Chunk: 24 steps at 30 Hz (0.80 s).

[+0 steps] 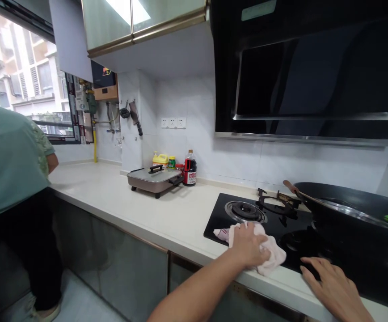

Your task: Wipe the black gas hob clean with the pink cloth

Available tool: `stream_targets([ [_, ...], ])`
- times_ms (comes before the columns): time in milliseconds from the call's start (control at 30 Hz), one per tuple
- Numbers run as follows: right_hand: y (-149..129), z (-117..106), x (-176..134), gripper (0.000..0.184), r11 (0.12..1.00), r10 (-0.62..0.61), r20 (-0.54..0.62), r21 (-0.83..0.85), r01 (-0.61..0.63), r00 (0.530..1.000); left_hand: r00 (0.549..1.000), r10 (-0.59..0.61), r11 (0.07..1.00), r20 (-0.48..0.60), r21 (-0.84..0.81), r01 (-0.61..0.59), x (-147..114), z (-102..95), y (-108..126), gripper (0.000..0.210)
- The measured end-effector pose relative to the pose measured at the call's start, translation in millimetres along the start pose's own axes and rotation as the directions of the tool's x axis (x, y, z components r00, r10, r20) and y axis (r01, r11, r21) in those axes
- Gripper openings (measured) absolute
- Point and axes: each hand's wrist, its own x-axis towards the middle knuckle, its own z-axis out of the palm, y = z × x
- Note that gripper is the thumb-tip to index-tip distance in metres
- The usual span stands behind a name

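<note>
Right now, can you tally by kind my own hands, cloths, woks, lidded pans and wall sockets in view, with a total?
Own hands: 2, left hand and right hand
Cloth: 1
Wok: 1
Lidded pan: 1
Wall sockets: 3
Total: 8

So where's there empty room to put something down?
The white countertop is bare between the lidded pan and gas hob, and from the pan left toward the other person. The hob's crowded: wok, left hand on cloth, right hand.

The white surface [111, 190] carries a lidded pan [155, 182] on dark feet, a dark bottle [190, 170] beside it, a yellow jug [162, 159] and green jar [171, 162] behind, and a black hob [217, 218]
</note>
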Motion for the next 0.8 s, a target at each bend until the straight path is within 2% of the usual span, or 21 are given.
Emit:
stream_targets([
  [100,9,6,0,0.063,1.000,-0.015,-0.006,0.006,0.015,1.000,0.995,0.102,0.994,0.011,-0.046,-0.102,-9,9.6,11,0.054],
  [200,18,12,1,0.064,1.000,-0.023,-0.008,0.018,0.023,1.000,0.988,0.154,0.985,0.005,-0.076,-0.153,-13,12.9,9,0.054],
  [267,22,13,1,0.063,0.999,-0.018,-0.004,0.034,0.018,1.000,0.992,0.123,0.988,0.036,-0.097,-0.119,-8,8.9,1,0.058],
  [367,23,12,0,0.061,0.998,-0.018,0.010,0.057,0.017,1.000,0.995,0.014,0.995,0.102,-0.097,-0.005,8,-2.9,-18,0.060],
  [467,20,8,-2,0.060,0.998,-0.028,0.001,0.065,0.028,1.000,0.985,-0.131,0.990,0.113,-0.041,0.136,27,-14.0,-46,0.052],
  [600,20,9,-4,0.058,0.998,-0.030,0.006,0.064,0.029,1.000,0.951,-0.300,0.954,0.068,0.010,0.300,41,-25.4,-100,0.049],
  [733,23,10,-4,0.059,0.998,-0.016,0.040,0.057,0.014,0.999,0.886,-0.463,0.886,0.036,0.020,0.463,49,-37.0,-159,0.050],
  [800,22,8,-4,0.058,0.999,-0.005,0.047,0.052,0.002,0.999,0.854,-0.518,0.855,0.038,0.025,0.518,54,-41.6,-181,0.052],
])
